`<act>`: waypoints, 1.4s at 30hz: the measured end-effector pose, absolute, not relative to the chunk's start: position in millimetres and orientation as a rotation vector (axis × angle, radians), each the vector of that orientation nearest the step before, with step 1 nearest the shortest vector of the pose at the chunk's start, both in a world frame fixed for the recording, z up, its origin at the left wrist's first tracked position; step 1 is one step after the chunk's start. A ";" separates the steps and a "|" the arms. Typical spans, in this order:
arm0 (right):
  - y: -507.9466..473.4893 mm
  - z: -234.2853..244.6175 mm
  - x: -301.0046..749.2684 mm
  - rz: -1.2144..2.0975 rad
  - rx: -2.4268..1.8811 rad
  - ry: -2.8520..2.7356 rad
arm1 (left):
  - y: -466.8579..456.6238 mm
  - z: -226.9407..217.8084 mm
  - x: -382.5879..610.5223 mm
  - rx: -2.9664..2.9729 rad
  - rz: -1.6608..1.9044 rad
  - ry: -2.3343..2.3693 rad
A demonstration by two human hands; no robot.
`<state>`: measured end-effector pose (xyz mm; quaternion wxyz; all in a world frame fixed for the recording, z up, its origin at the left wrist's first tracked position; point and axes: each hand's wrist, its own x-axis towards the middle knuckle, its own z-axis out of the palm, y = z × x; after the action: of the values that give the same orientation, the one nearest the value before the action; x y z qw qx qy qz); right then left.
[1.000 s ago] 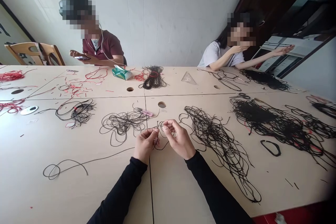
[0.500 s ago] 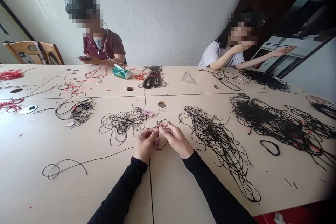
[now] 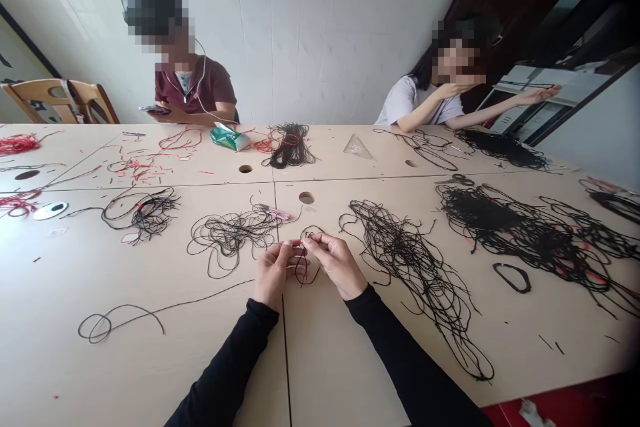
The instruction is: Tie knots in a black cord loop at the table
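My left hand [image 3: 273,273] and my right hand [image 3: 334,262] meet just above the table's middle seam, both in black sleeves. Each pinches part of one thin black cord [image 3: 302,269], which loops down between the fingers. A loose tangle of black cord [image 3: 233,233] lies just left of my hands. A larger black tangle [image 3: 415,267] spreads to the right. A long single black cord [image 3: 130,315] curls on the table near my left forearm.
Two other people sit at the far side; one holds a phone [image 3: 153,109], the other leans on an elbow. Red cords [image 3: 160,153], a green packet [image 3: 227,137], a pink tool [image 3: 278,214], a heavy black pile [image 3: 525,230] and round holes [image 3: 306,197] mark the table.
My hands have drawn closer together and slightly lower, with the small cord loop hanging between them. The person on the far left sat up a little.
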<state>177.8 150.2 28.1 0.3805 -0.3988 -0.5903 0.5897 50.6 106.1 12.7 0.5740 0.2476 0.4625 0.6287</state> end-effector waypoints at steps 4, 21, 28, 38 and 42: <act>151.2 26.2 178.0 1.472 -1.040 -1.462 | 106.9 8.5 48.8 0.540 1.516 1.050; 150.7 29.6 178.3 1.550 -1.040 -1.408 | 104.4 16.4 54.1 0.628 1.341 1.028; 153.4 23.8 181.5 1.530 -0.974 -1.603 | 106.4 12.7 51.9 0.610 1.453 1.061; 152.4 25.6 187.1 1.194 -1.081 -1.801 | 106.1 12.4 52.5 0.586 1.497 1.075; 153.0 25.8 188.2 1.135 -1.109 -1.824 | 106.0 12.7 51.2 0.540 1.471 1.018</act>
<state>188.2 153.0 25.8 0.3542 -0.4291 -0.7055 0.4389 51.2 106.0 12.7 0.5943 0.2325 0.4383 0.6330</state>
